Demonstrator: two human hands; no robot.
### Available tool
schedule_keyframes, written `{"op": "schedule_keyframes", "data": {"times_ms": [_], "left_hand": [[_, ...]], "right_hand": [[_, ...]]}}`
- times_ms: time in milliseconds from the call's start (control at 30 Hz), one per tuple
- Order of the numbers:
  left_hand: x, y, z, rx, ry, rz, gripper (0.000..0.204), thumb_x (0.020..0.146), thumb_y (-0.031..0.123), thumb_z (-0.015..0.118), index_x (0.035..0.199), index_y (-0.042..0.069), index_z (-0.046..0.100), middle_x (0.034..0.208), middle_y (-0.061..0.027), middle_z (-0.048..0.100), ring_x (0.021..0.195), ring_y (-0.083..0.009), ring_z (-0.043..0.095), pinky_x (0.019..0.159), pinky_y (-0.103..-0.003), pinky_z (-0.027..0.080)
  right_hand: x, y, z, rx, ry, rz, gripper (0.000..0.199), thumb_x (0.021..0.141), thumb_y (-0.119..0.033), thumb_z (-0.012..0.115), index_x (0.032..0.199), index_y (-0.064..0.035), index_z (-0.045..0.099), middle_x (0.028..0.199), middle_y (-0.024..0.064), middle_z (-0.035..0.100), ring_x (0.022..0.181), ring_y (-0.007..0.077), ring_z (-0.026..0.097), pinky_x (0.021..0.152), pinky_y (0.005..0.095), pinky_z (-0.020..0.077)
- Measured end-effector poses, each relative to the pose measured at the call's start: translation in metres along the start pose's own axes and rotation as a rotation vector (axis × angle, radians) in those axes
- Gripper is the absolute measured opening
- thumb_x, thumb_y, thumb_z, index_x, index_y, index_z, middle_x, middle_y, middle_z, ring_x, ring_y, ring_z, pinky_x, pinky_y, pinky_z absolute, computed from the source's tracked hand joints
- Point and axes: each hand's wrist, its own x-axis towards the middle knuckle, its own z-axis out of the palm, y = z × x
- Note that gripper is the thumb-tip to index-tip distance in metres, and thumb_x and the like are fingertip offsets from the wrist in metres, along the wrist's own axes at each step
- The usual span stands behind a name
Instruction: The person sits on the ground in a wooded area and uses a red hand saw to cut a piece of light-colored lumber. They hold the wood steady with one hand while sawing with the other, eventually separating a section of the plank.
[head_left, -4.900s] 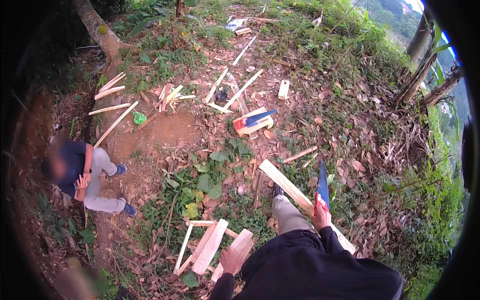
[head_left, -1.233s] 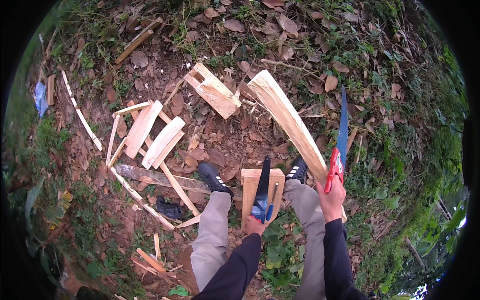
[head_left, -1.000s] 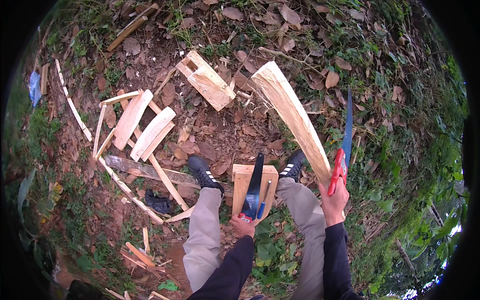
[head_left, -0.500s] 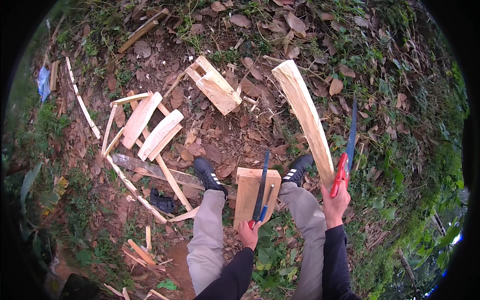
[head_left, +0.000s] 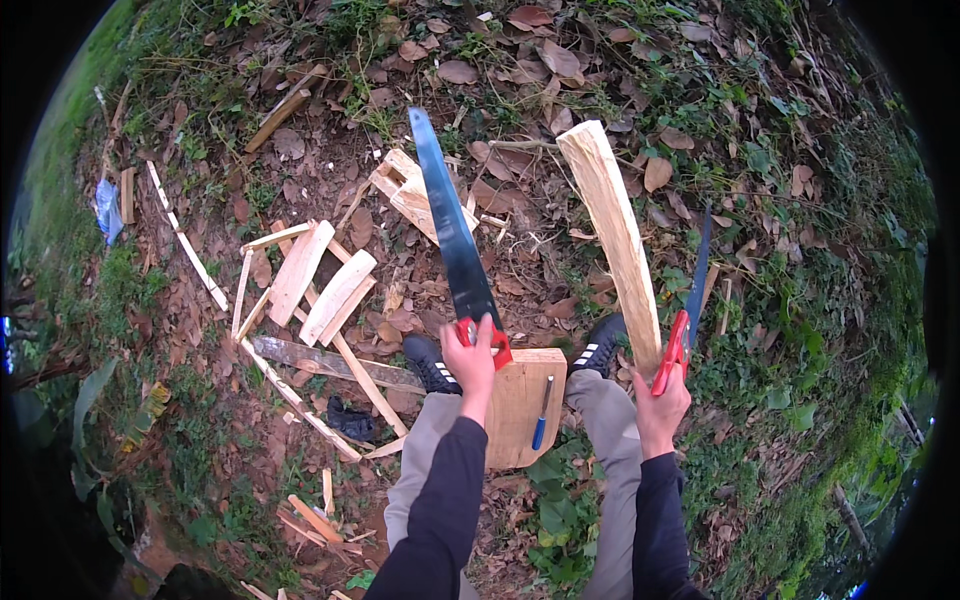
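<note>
Saws in both hands over a wooden board

Ground of red earth, dead leaves and weeds across the whole frame, bending into black at the fisheye rim. Trouser legs and dark shoes (head_left: 430, 362) in the lower centre, partly covered by the black-sleeved forearms; legs cut off at the bottom edge.

Long pale split plank (head_left: 612, 235) slanting from the upper centre down to the right of centre, lower end hidden behind the right hand (head_left: 660, 405). Same hand clamped on the red handle of a second saw (head_left: 692, 300), seen almost edge-on as a thin dark line, so teeth and width hard to make out; touching the plank or only beside it, cannot tell.

Dark-bladed handsaw (head_left: 452, 230) raised in the centre, tip toward the upper middle, red handle mostly covered by the left hand (head_left: 470, 358), fingers wrapped tight around it.

Flat wooden board (head_left: 520, 405) between the knees, upper left corner hidden by the left hand and handle. Small blue pen-like tool (head_left: 541, 413) lying on the board, too small to identify.

Scattered pale offcuts (head_left: 320, 275) at centre left, a notched block (head_left: 405, 190) partly behind the saw blade, thin slats toward the left edge. Blue scrap (head_left: 106, 208) at far left, blurred.
</note>
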Motion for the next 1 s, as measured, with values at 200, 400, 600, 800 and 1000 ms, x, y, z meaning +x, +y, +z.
{"op": "schedule_keyframes", "data": {"times_ms": [200, 400, 600, 800, 1000], "left_hand": [[0.117, -0.027, 0.047, -0.225, -0.117, -0.058, 0.056, 0.1, 0.049, 0.057, 0.12, -0.004, 0.054, 0.11, -0.0165, 0.063, 0.097, -0.0225, 0.062, 0.09, -0.035, 0.048], [-0.081, -0.07, 0.034, 0.3, -0.492, -0.219, 0.041, 0.087, 0.043, 0.073, 0.086, 0.003, 0.063, 0.077, -0.0102, 0.069, 0.076, -0.0281, 0.069, 0.073, -0.041, 0.054], [-0.234, -0.101, 0.038, 0.597, -0.599, -0.302, 0.042, 0.081, 0.034, 0.078, 0.107, 0.008, 0.059, 0.101, -0.0133, 0.064, 0.1, -0.0356, 0.064, 0.085, -0.05, 0.048], [-0.244, -0.162, 0.035, 0.364, -0.608, -0.204, 0.032, 0.081, 0.016, 0.076, 0.104, 0.005, 0.058, 0.097, -0.0141, 0.062, 0.095, -0.0356, 0.064, 0.08, -0.049, 0.048], [-0.18, -0.119, 0.039, 0.013, -0.607, -0.305, 0.024, 0.088, 0.015, 0.073, 0.103, -0.001, 0.064, 0.093, -0.0142, 0.065, 0.084, -0.0294, 0.067, 0.076, -0.042, 0.053]], "right_hand": [[0.002, 0.009, -0.006, 0.023, -0.009, 0.042, 0.04, 0.07, -0.012, 0.087, 0.092, -0.0048, 0.054, 0.072, 0.0132, 0.056, 0.067, 0.0355, 0.061, 0.063, 0.0428, 0.0475], [0.002, 0.018, -0.006, -0.006, 0.027, 0.036, 0.04, 0.07, -0.012, 0.087, 0.091, -0.005, 0.054, 0.07, 0.0112, 0.056, 0.063, 0.0325, 0.06, 0.061, 0.0411, 0.0471], [0.004, 0.026, -0.008, -0.005, 0.028, 0.023, 0.039, 0.07, -0.014, 0.088, 0.087, -0.0063, 0.054, 0.067, 0.0065, 0.053, 0.056, 0.0241, 0.055, 0.058, 0.0351, 0.0455], [0.012, 0.028, -0.009, -0.03, -0.02, 0.042, 0.04, 0.068, -0.012, 0.087, 0.089, -0.006, 0.054, 0.068, 0.0089, 0.054, 0.061, 0.031, 0.059, 0.06, 0.0402, 0.0472], [0.016, 0.026, -0.009, 0.005, -0.031, 0.082, 0.04, 0.07, -0.012, 0.086, 0.094, -0.0049, 0.055, 0.072, 0.0116, 0.058, 0.066, 0.0327, 0.062, 0.064, 0.0406, 0.049]]}}
